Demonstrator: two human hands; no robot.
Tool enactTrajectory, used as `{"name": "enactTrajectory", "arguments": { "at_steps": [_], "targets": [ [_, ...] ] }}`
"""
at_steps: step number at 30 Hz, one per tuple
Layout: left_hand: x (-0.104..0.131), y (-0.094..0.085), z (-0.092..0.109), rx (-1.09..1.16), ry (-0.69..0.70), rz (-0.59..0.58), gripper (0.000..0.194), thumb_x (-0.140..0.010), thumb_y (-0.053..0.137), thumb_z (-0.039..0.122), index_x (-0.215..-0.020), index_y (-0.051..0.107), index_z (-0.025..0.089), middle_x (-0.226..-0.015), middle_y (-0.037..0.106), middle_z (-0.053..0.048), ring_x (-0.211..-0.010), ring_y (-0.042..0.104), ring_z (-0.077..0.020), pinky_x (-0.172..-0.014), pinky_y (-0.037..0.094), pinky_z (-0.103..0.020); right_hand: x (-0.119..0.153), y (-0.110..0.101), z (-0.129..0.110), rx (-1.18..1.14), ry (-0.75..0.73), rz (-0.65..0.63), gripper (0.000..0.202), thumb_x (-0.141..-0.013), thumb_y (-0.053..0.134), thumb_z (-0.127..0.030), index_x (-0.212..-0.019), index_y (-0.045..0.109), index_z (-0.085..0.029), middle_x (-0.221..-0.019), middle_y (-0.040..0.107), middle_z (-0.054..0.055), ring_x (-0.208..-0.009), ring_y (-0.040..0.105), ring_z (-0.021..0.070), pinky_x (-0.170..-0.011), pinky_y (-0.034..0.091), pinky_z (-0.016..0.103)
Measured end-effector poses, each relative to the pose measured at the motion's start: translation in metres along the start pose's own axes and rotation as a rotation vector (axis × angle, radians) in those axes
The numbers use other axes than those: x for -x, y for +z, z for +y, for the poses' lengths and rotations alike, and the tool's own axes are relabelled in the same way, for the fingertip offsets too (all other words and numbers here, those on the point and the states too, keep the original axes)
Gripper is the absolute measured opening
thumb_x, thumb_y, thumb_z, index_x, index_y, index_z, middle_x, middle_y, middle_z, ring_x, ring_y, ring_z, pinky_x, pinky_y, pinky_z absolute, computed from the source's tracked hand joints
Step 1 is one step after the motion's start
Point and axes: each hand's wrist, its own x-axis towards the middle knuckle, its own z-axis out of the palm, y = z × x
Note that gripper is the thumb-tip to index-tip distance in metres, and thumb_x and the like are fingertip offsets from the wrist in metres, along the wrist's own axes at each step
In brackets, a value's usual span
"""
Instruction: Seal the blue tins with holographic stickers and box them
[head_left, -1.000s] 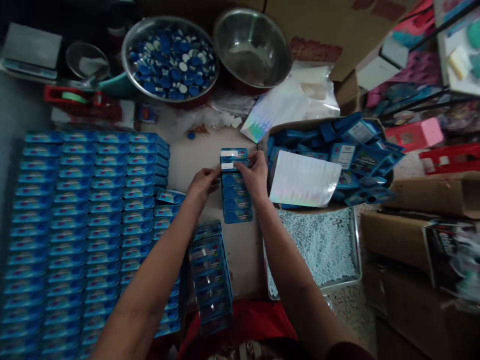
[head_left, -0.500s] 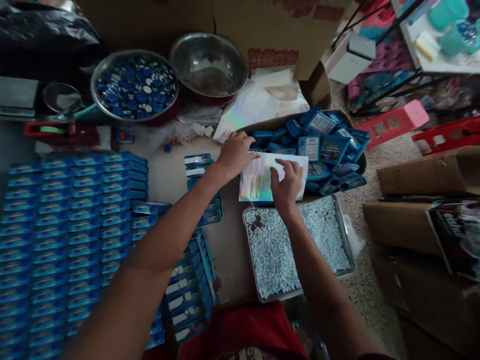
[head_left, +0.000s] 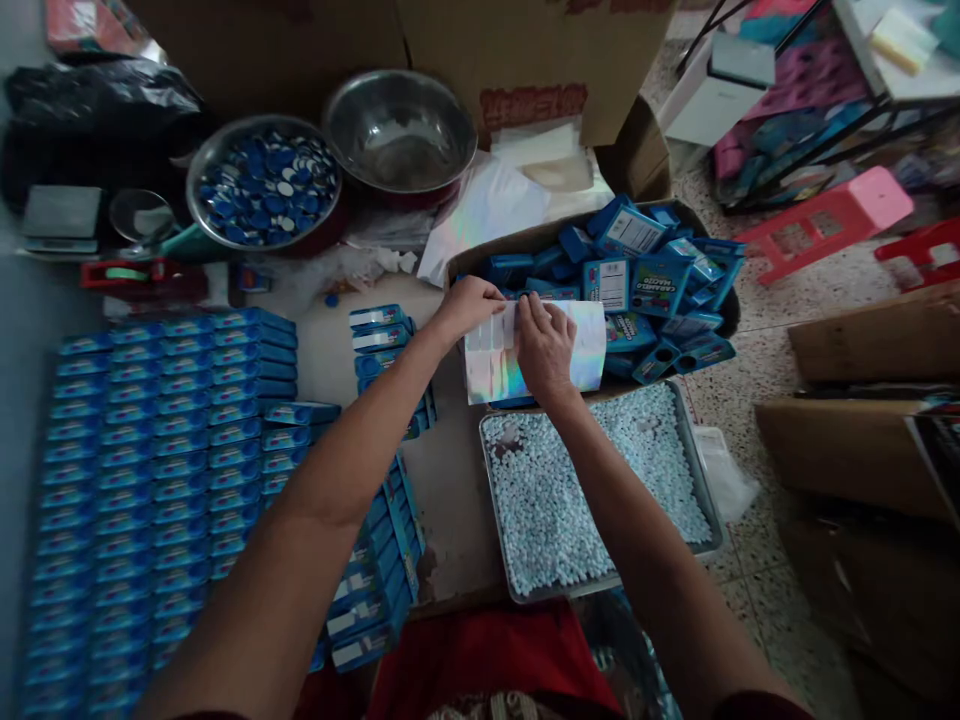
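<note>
Pale tabletop (head_left: 454,500) carries rows of blue boxes (head_left: 180,440) along its left edge. At its right edge sits a carton (head_left: 525,236) of more boxes; one reads "CARAMELO MACIZO", its other print too small to read. Nearer the person, a metal tray (head_left: 486,470) holds pale blue pellets. An iridescent sheet (head_left: 589,345) lies over the carton's near left corner, long axis left to right, right end slightly farther away. The right hand (head_left: 546,345), previously hovering open, now rests on it, fingers bent; the left hand (head_left: 472,303) nearly closes its fingertips at the far edge. Whether either grips the sheet, I cannot tell.
</note>
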Motion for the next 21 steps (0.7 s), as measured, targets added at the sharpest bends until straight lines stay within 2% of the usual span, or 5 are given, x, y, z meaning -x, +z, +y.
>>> {"name": "enactTrajectory", "arguments": {
  "at_steps": [6,11,14,17,21],
  "targets": [
    [0.003,-0.003,0.009,-0.048,-0.028,0.009,0.015,-0.085,0.07,0.02,-0.086,0.085,0.016,-0.076,0.077,-0.004,-0.069,0.063,-0.0176,-0.067,0.044,-0.029,0.018,-0.004,0.004,0.015,-0.034,-0.001,0.048,-0.108,0.043,-0.02,-0.151,0.063,-0.023,-0.158,0.061,0.009,-0.144,0.049,0.0317,-0.124,0.026,0.054],
    [-0.003,0.005,0.004,-0.237,0.044,0.141,0.013,-0.086,0.072,0.021,-0.086,0.085,0.021,-0.094,0.082,-0.01,-0.09,0.071,-0.0257,-0.082,0.051,-0.034,0.025,-0.019,0.002,0.009,-0.003,0.103,0.033,-0.11,0.048,-0.034,-0.12,0.078,-0.028,-0.118,0.078,0.007,-0.119,0.059,0.0299,-0.107,0.033,0.049],
    [-0.005,0.011,0.003,-0.239,0.064,0.188,0.015,-0.087,0.07,0.017,-0.088,0.084,0.021,-0.097,0.082,-0.01,-0.096,0.072,-0.0276,-0.089,0.052,-0.037,0.036,-0.042,-0.006,0.042,0.017,0.126,0.031,-0.107,0.052,-0.036,-0.096,0.079,-0.027,-0.092,0.074,0.007,-0.101,0.057,0.0284,-0.095,0.034,0.047],
    [0.004,0.01,0.006,-0.153,0.145,0.227,0.016,-0.086,0.071,0.013,-0.095,0.082,0.021,-0.106,0.08,-0.011,-0.11,0.07,-0.0289,-0.1,0.052,-0.039,0.052,-0.074,-0.02,-0.022,0.065,0.14,0.029,-0.105,0.058,-0.039,-0.086,0.076,-0.026,-0.081,0.068,0.005,-0.092,0.056,0.0255,-0.09,0.034,0.045],
    [0.046,-0.007,0.012,0.078,0.221,0.352,0.021,-0.086,0.08,0.02,-0.107,0.078,0.021,-0.124,0.076,-0.011,-0.13,0.063,-0.0306,-0.111,0.051,-0.041,0.058,-0.112,-0.039,-0.467,0.275,0.105,0.022,-0.097,0.073,-0.043,-0.085,0.075,-0.025,-0.068,0.055,-0.001,-0.072,0.051,0.0172,-0.074,0.037,0.037]
  ]
}}
